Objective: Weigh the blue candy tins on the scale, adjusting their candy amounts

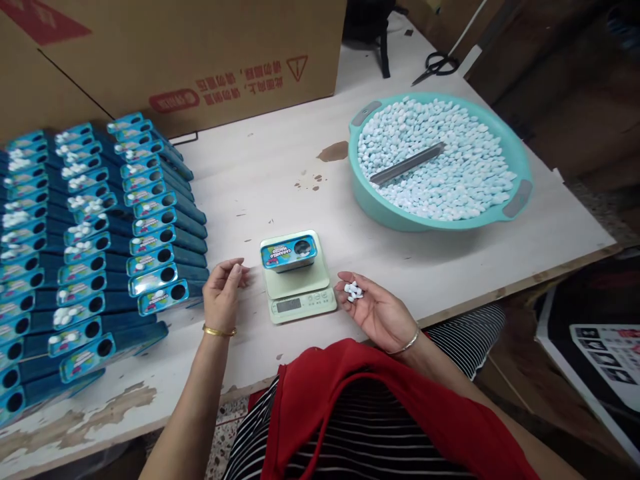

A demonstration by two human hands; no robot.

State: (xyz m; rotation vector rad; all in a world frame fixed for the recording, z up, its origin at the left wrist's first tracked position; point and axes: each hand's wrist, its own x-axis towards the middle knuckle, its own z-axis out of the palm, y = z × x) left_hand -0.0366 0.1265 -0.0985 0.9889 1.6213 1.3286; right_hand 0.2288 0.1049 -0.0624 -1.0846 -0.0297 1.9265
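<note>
Several candies (353, 291) rest held in my cupped right hand (377, 310); my left hand (223, 285), loosely curled, is empty. The tin (290, 253), on the scale (300, 287) near the bench's (250, 167) front edge, seems light, stiff; grip its sides.

Colour and pattern reference:

- Pale-green rectangular plastic scale (277, 285): uniform pale green; display panel (289, 305) dark grey.
- Blue rectangular tin (280, 255): bright-blue top with white lettering; round opening (303, 247) black.
- Blue upright rectangular containers (186, 223): deep-blue sides; lighter-blue printed tops with green patches and white lettering.
- Turquoise round plastic basin (395, 217): solid turquoise; handle grips (518, 199) grey.
- Small oval pellets (470, 173): mixed white and pale blue.
- Dark-grey trough-shaped scoop (407, 165): plain.
- Brown cardboard carton (260, 40): red printed characters and warning triangle.
- White tabletop (250, 180): irregular brown patches.
- Red fabric apron (330, 380): plain, over black clothing (400, 433) with narrow white stripes.
- Metal bangles: one gold-coloured (220, 331), one silver-coloured (407, 343).
</note>
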